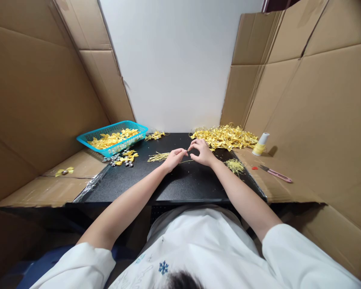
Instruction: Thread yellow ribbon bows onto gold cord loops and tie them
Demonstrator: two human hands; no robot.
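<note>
Over the middle of the black table, my left hand (175, 159) is closed in a pinch at the end of a thin yellow cord (187, 161). Part of that cord runs across toward the other hand; what else sits in the pinch is too small to make out. Close on its right, my right hand (202, 152) has its fingers curved, with a gap between thumb and forefinger. Its forefinger tip comes up to the left fingertips. A bundle of cut yellow cords (158, 157) lies just left of my left hand.
Yellow ribbon bows fill a turquoise basket (111, 151), with silver bells (120, 159) before it. A heap of bows (228, 137) lies back right, near tangled cord (235, 166). A cord spool (260, 145) and pink-handled cutter (276, 174) rest right. Cardboard walls flank the table.
</note>
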